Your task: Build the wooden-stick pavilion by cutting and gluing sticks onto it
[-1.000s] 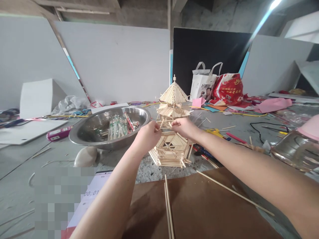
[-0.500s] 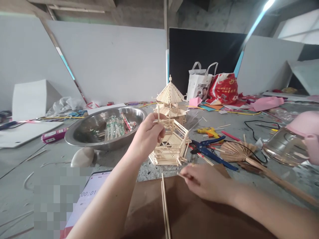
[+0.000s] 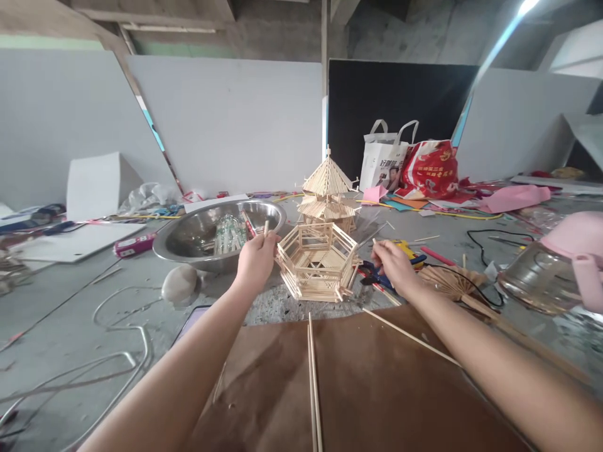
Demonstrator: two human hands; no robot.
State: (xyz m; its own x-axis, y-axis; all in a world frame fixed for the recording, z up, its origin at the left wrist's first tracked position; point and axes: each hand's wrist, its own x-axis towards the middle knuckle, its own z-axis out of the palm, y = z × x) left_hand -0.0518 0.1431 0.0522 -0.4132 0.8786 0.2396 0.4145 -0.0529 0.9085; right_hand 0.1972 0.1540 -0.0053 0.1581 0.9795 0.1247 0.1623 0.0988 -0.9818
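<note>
Between my hands stands a six-sided open frame of thin wooden sticks (image 3: 318, 292), with railing-like bars. My left hand (image 3: 255, 263) is closed at its left side, pinching a short wooden stick (image 3: 266, 227) whose end points up. My right hand (image 3: 396, 267) is at the right side, with thumb and fingers pinched on a small pale stick (image 3: 375, 241), mostly hidden. Close behind the frame rises a stick-built pavilion (image 3: 328, 179) with layered roofs. Two long sticks (image 3: 313, 383) lie side by side on the brown sheet (image 3: 377, 395) in front, and another stick (image 3: 409, 335) lies slanted beneath my right forearm.
A steel basin (image 3: 169, 248) with wrapped sticks is on the left, near a pale round stone (image 3: 179, 284). Blue-handled pliers (image 3: 374, 274), a folded fan (image 3: 447, 279) and a pink-lidded jug (image 3: 532, 276) are to the right. Bags (image 3: 428, 169) stand behind.
My left hand has moved from above the frame to its left side, still holding a stick. My right hand has risen from the sheet's edge to the frame's right side. The view has shifted slightly.
</note>
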